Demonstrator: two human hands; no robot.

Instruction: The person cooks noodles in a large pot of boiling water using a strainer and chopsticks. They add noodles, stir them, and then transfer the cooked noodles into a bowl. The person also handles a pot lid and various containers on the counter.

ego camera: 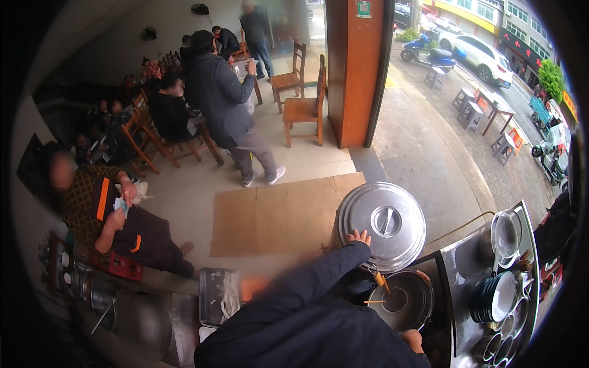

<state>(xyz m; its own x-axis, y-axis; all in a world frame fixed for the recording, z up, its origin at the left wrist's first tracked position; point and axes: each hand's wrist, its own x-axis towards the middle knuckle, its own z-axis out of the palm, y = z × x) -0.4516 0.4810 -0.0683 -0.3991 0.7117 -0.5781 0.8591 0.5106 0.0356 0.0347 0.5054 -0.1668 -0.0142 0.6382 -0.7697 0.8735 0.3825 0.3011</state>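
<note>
My left hand (360,237) rests with its fingers spread on the near edge of a round stepped metal lid (405,216). The lid has a bar handle in a recess at its centre and covers a large pot whose body is mostly hidden. Just below the lid, a wooden handle (379,279) pokes over a wide metal pan (421,294). A thin wooden stick (375,301) crosses that pan's left side. Beside the pan's lower edge is my right hand (412,341), its fingers mostly hidden, so any hold is unclear.
Stacked bowls (504,296) and a strainer (506,237) stand on the right-hand counter (462,271). To the left, a tray (209,292) holds pale noodle-like strands (230,294). A person (138,225) holds what look like banknotes. Flattened cardboard (276,216) covers floor beyond; chairs (303,115) stand farther off.
</note>
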